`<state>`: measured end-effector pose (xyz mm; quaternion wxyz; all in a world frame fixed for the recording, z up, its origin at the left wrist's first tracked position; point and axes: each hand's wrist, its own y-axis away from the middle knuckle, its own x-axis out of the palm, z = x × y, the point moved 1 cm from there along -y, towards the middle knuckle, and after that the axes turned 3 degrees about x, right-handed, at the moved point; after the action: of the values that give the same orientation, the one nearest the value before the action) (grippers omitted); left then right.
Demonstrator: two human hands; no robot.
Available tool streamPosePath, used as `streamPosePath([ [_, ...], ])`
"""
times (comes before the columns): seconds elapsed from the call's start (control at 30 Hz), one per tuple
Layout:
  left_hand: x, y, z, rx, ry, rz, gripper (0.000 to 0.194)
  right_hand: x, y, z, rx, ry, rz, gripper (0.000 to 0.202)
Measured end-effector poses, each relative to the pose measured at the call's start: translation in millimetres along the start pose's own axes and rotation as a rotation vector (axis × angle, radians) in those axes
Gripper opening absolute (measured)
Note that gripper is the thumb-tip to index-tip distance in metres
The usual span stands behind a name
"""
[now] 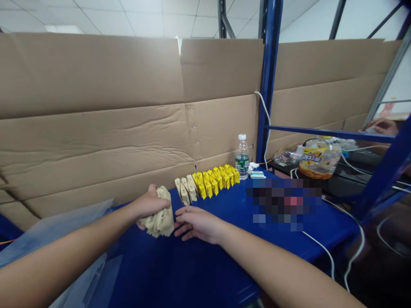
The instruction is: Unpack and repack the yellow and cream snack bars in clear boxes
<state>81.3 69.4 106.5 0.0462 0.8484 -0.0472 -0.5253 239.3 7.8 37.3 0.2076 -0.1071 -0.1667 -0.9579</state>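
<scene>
My left hand [150, 207] is closed around a bundle of beige packets [161, 217] above the blue table [154, 269]. Just to the right of that bundle, my right hand [199, 224] has its fingers apart and nothing in them. Beyond both hands a row of small packets stands on edge along the cardboard wall. A few beige packets [186, 190] form its left end, close to my right fingertips. Several yellow packets [216, 182] continue the row to the right, up to a clear water bottle [242, 157].
Cardboard panels [96, 141] line the back. Clear plastic bags [80, 226] lie at the left. A blue rack post [269, 81] rises behind a small white-and-blue pack [257, 175]. A blurred patch covers something at right, near white cables [324, 250]. Another person's hand [382, 127] shows beyond a large plastic jug [319, 158].
</scene>
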Motion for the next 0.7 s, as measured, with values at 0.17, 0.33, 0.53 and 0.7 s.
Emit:
streamPosePath([
  [0.17,7.3,-40.3,-1.8,-0.167,-0.069,0.051,0.081,-2.9,-1.4,-1.5,-0.005,0.183,-0.044,0.009],
  [0.33,19.4,-71.5,-9.8,-0.22,-0.053,-0.005,0.079,-2.4,4.9,4.9,-0.037,0.285,-0.051,0.012],
  [0.53,29.0,-81.1,-9.5,-0.184,0.023,-0.052,0.095,-7.2,1.3,2.4,-0.082,0.349,-0.093,0.016],
  [0.7,33.7,-61.3,4.8,-0.008,0.031,-0.062,0.109,-9.2,-2.7,-1.7,-0.095,0.391,-0.095,0.017],
])
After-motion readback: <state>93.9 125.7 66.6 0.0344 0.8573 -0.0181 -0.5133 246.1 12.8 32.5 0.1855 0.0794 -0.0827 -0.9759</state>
